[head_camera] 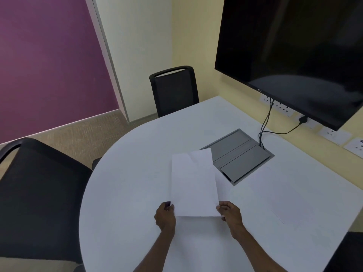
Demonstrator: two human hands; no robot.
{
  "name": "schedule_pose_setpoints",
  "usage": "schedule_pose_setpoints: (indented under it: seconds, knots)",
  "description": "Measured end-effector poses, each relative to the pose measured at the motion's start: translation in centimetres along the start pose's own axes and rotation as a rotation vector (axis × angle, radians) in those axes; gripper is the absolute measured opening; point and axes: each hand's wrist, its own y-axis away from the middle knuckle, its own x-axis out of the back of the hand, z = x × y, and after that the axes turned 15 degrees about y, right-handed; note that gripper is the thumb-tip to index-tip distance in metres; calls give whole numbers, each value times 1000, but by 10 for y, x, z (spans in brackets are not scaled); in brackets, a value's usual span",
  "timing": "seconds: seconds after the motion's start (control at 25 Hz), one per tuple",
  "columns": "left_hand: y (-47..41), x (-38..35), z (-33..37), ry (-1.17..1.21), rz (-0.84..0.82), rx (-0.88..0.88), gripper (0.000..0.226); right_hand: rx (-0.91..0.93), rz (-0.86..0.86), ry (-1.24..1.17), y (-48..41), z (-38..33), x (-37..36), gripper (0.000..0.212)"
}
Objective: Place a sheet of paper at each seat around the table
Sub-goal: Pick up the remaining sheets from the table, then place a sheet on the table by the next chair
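Head view: both hands hold white paper above the white desk, near the centre of the frame. Left hand pinches the lower left corner, thumb on top and fingers curled beneath; right hand pinches the lower right corner in the same way. A second sheet edge shows behind the first at its right side, so more than one sheet seems held. Another sheet lies flat on the desk at about 3 o'clock from the hands, faint against the surface. A grey cable box sits in the desk at 1 o'clock. Black chairs stand at 9 o'clock and 12 o'clock; a dark screen hangs at 2 o'clock.
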Motion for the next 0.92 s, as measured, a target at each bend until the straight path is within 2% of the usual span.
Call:
schedule_pose_setpoints:
  seconds: [0.48, 0.68, 0.92]
  knots:
    - [23, 133, -24, 38, -105, -137, 15, 29, 80, -115, 142, 43, -68, 17]
    - [36, 200, -28, 25, -117, -180, 15, -18, 40, -226, 200, 52, -104, 18]
    - [28, 249, -17, 5, -120, -201, 15, 9, -3, -269, 239, 41, -142, 27]
